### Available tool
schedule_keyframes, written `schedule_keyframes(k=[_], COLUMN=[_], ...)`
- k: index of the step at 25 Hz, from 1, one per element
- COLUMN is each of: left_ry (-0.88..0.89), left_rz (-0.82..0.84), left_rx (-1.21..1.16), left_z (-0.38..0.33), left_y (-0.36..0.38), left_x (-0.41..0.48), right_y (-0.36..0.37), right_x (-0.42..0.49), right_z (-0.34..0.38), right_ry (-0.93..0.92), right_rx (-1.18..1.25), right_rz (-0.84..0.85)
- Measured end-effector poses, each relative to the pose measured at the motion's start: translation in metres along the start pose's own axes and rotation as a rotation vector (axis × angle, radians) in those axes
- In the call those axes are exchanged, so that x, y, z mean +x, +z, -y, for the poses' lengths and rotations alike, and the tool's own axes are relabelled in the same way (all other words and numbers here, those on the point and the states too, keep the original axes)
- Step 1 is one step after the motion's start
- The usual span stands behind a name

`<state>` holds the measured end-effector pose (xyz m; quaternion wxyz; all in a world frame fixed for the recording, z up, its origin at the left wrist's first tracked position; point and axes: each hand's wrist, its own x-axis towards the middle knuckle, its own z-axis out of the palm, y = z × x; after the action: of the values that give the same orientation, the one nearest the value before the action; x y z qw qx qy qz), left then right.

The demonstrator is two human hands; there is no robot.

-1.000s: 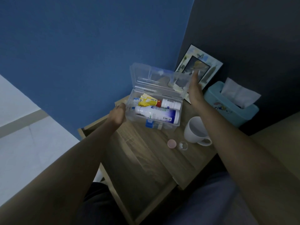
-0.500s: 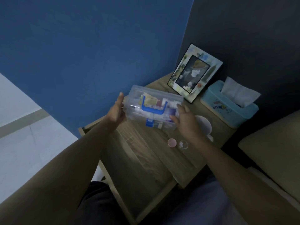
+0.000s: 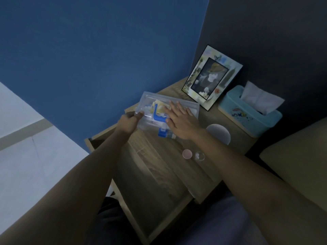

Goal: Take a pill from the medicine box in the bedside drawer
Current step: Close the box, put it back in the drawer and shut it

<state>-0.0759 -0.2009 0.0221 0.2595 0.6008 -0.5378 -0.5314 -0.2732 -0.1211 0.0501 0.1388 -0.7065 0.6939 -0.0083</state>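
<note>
The clear plastic medicine box (image 3: 147, 101) with a blue handle and blue latch rests on the bedside table (image 3: 159, 156), its lid down. Bottles and a yellow packet show through the lid. My left hand (image 3: 129, 121) grips the box's left end. My right hand (image 3: 180, 119) lies flat on the lid with the fingers spread. A small pink cap (image 3: 187, 154) and a clear round cap (image 3: 199, 156) lie on the tabletop near my right forearm. The drawer (image 3: 150, 209) below stands pulled out toward me, its inside dark.
A white mug (image 3: 220, 133) stands just right of my right wrist. A framed picture (image 3: 212, 76) leans at the back, and a teal tissue box (image 3: 249, 112) sits beside it. A blue wall is on the left, a beige cushion on the right.
The lid stood open a second ago; my right hand swung it down and now presses flat on top. My left hand stayed on the box's left end.
</note>
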Motion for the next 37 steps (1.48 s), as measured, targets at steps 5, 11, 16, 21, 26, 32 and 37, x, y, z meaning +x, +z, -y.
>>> schedule_keyframes(k=[5,11,16,21,26,32,37], left_ry=[0.042,-0.279,-0.346,-0.306,-0.113,-0.051,-0.042], left_rz=[-0.050,-0.078,0.159,0.328,0.403,0.250,0.222], left_rx=[-0.047,-0.209,-0.600,-0.543,-0.451,-0.305,-0.266], left_z=[0.004,0.026,0.015,0.015,0.020,0.018,0.018], left_y=[0.004,0.056,0.069,0.054,0.043,0.047,0.046], left_x=[-0.013,-0.047,-0.058,-0.062,-0.061,-0.055,-0.053], right_y=[0.010,0.010,0.009,0.010,0.010,0.009,0.007], right_x=[0.003,0.004,0.006,0.008,0.009,0.009,0.007], right_z=[-0.002,-0.005,-0.006,-0.009,-0.010,-0.011,-0.012], right_ry=[0.000,0.019,0.028,0.016,0.016,0.003,-0.017], right_rx=[-0.027,0.010,0.052,0.075,0.071,0.087,0.041], right_rz=[-0.039,-0.019,0.004,0.015,0.022,0.030,0.050])
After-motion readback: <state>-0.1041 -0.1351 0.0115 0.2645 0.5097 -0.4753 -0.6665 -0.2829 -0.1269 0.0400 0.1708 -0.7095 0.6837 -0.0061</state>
